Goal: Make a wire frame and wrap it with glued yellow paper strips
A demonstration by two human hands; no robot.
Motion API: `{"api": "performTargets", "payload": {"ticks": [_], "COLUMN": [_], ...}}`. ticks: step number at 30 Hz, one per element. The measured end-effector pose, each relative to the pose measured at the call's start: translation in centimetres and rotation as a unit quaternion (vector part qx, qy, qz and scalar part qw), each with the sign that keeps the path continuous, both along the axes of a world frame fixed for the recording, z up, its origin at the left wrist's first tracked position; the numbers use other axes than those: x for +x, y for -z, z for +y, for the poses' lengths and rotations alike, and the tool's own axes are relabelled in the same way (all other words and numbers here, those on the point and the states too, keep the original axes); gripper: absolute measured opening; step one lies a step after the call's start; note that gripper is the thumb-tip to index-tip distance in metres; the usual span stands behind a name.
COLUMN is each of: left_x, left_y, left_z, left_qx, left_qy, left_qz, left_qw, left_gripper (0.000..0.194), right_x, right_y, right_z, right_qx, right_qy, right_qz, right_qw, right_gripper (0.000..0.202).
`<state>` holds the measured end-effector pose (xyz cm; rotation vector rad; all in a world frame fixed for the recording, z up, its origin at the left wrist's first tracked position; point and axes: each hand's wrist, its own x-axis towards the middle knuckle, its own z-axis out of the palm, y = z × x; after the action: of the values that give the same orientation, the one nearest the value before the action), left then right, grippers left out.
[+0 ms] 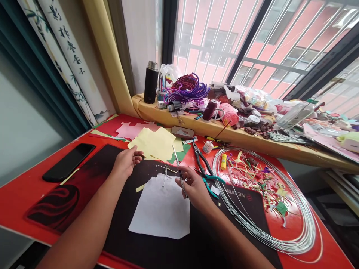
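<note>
My right hand (193,186) is closed around slim silver scissors (176,156), points up and away from me. Its fingers hover over the upper right of a white paper sheet (161,213) on the dark mat. A small bent wire figure (165,175) lies at the top of that sheet. My left hand (128,161) has loosely curled fingers, apart from one another, at the near left edge of pale yellow paper sheets (153,144). I see nothing held in it, and whether it touches the paper is unclear.
Teal-handled pliers (206,168) lie right of the sheet. Beyond them, a large wire coil (305,228) surrounds paper scraps (260,183). A phone (68,162) rests at left. Along the windowsill stand a black flask (151,82), purple cords (187,89) and craft clutter.
</note>
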<state>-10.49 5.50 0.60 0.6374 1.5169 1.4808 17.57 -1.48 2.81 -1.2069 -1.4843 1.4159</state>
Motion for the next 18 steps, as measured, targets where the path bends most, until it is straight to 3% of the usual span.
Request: {"api": "performTargets", "payload": {"ticks": [2,5,8,11,13,15,18], "left_x": [-0.5,-1.4,-2.0,-1.9,-1.5,-1.2,-0.9], "left_y": [-0.7,-1.8,-2.6,-3.3,-3.8,-4.1,-4.3], "left_z": [-0.4,-1.1,-2.2,-3.9,-5.3,-6.7,-8.3], "left_qx": [0.009,0.031,0.018,-0.012,-0.046,-0.07,-0.075], "left_qy": [-0.001,0.001,0.064,0.203,0.276,0.319,0.346], "left_qz": [-0.008,0.099,0.229,0.305,0.375,0.442,0.504], "left_qw": [1.0,0.995,0.971,0.93,0.884,0.835,0.788], "left_gripper": [0.034,0.042,0.042,0.03,0.02,0.012,0.009], "right_x": [-0.2,-0.5,-0.8,-1.6,-2.3,-3.0,-4.1], "right_y": [-0.1,-0.9,-2.3,-3.7,-4.3,-4.5,-4.3], "right_z": [1.3,3.0,4.8,6.9,8.4,9.7,11.5], "right_qx": [0.016,0.077,0.179,0.236,0.247,0.255,0.261], "right_qy": [-0.017,-0.043,-0.098,-0.153,-0.171,-0.178,-0.193], "right_qz": [-0.05,-0.176,-0.338,-0.454,-0.52,-0.559,-0.582], "right_qw": [0.998,0.981,0.919,0.846,0.799,0.769,0.746], "right_gripper": [0.049,0.049,0.049,0.047,0.048,0.049,0.049]}}
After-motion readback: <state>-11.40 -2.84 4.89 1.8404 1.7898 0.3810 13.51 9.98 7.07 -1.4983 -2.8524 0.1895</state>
